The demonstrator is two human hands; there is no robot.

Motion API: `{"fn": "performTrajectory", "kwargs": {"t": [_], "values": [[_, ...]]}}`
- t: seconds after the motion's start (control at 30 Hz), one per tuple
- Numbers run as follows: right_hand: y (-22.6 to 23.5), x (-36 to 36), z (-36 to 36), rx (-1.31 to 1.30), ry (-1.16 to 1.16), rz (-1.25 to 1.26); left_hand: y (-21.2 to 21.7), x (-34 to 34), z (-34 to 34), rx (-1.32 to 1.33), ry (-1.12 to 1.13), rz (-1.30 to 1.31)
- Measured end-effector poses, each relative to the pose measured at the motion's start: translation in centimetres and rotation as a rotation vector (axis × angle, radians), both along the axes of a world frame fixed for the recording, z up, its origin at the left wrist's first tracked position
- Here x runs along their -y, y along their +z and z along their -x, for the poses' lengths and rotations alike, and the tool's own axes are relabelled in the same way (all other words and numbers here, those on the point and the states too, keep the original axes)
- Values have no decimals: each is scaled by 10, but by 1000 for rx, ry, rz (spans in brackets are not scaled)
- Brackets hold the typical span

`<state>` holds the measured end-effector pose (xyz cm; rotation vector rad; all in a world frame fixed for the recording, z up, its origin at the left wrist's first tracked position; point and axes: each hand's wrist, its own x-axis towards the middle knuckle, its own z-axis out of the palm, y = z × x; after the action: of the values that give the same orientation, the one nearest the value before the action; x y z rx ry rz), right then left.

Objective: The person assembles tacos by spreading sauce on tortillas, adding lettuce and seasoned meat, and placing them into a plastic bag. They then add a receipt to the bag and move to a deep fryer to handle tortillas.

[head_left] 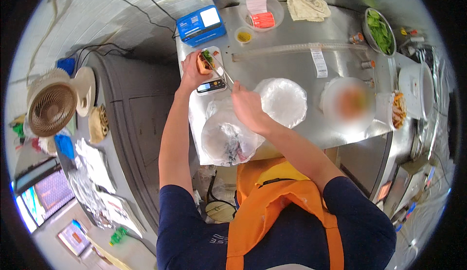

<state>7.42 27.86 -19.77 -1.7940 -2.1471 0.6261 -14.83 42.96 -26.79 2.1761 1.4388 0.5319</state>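
Note:
My left hand (191, 70) is wrapped round a stuffed piece of bread (203, 66), which looks like a filled pita with greens and dark filling at its opening. The bread is over the white kitchen scale (211, 86), whose dark display faces me; whether it rests on the plate is hidden. Metal tongs (222, 74) are gripped in my right hand (247, 105), their tips reaching the bread's opening. Below my right wrist sits a plastic-covered round container (221, 136), and a second round container with plastic film (287, 102) stands to its right.
Behind the scale stands a blue box (201, 26), near a small yellow-topped cup (243, 36) and a clear bowl (276, 10). A cloth (308, 8) lies at the back. Rightward are a paper slip (319, 62), a bowl of leaves (379, 33) and a white tub (411, 90).

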Motion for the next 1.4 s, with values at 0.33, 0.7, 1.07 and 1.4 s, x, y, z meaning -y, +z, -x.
{"fn": "performTrajectory", "kwargs": {"t": [0.33,0.7,1.07,1.4], "values": [[20,6,5,23,-205,71,2,-4,-2,-78,38,-18],[23,-13,0,-177,-345,185,26,-3,42,126,56,-102],[34,-5,-17,-220,-442,204,50,-7,63,160,71,-65],[40,13,-27,-193,-406,129,57,-22,50,119,-33,83]]}}
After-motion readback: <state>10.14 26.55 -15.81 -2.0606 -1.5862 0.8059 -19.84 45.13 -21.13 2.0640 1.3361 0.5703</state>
